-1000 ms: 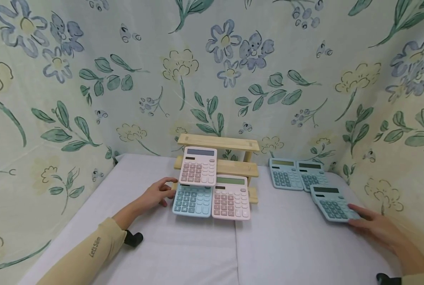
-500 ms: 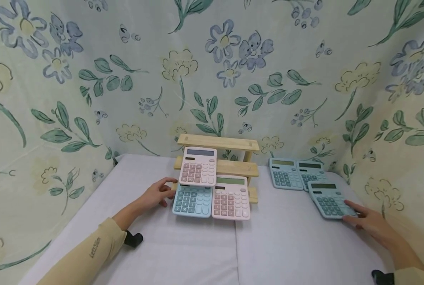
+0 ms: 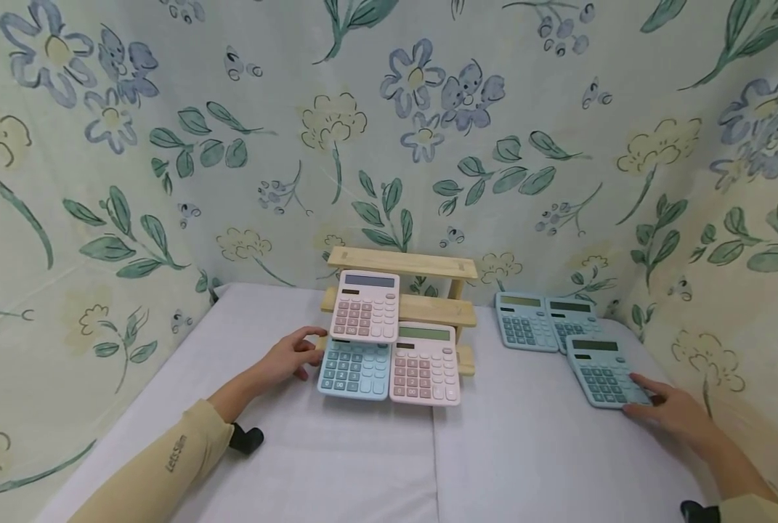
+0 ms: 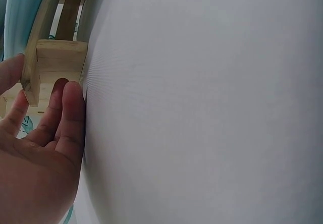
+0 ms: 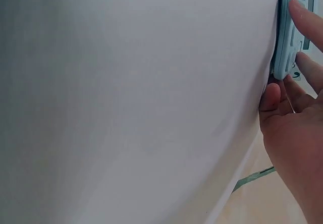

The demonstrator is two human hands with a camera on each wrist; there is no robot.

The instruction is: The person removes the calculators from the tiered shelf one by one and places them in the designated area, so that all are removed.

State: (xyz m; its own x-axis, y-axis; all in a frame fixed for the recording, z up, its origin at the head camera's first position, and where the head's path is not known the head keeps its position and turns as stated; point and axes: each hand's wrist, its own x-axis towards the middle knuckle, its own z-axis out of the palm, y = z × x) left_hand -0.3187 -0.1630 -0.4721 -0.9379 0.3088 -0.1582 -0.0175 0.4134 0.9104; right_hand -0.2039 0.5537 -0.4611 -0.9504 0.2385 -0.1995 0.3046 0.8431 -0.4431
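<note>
My right hand grips the lower right corner of a blue calculator, which lies at the front of a group of blue ones. In the right wrist view its edge is close to the white cloth, with fingertips over the keys and others curled low at its end. On the left, my left hand holds the left end of a stepped wooden rack, fingers at the end of the lowest step. A pink calculator leans on the rack above a blue one, beside another pink one.
Two more blue calculators, one left and one right, lie side by side at the table's back right. A white cloth with a fold line covers the table. Floral curtains hang close behind and at both sides.
My right hand has shifted the front blue calculator slightly left and turned it more upright in line with the others. The left hand and the rack have stayed put.
</note>
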